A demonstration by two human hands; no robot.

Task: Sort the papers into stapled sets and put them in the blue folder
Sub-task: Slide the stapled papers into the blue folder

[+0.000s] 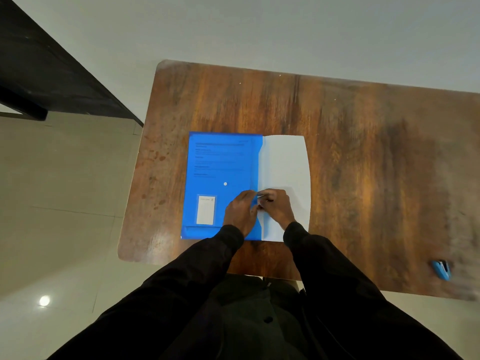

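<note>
Where left grip meets right grip | blue folder edge, seemingly pinched

L hand & R hand close together, palms down, fingers bent, tips meeting, grip unclear

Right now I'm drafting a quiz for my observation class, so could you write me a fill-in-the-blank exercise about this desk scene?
1. The folder lying on the wooden table is ____ in colour.
2. White papers stick out of the folder on its ____ side.
3. The number of hands at the folder's open edge, left hand and right hand, is ____.
4. Near the table's right end, apart from the hands, lies a small blue ____.
Missing words: blue; right; two; stapler.
</note>
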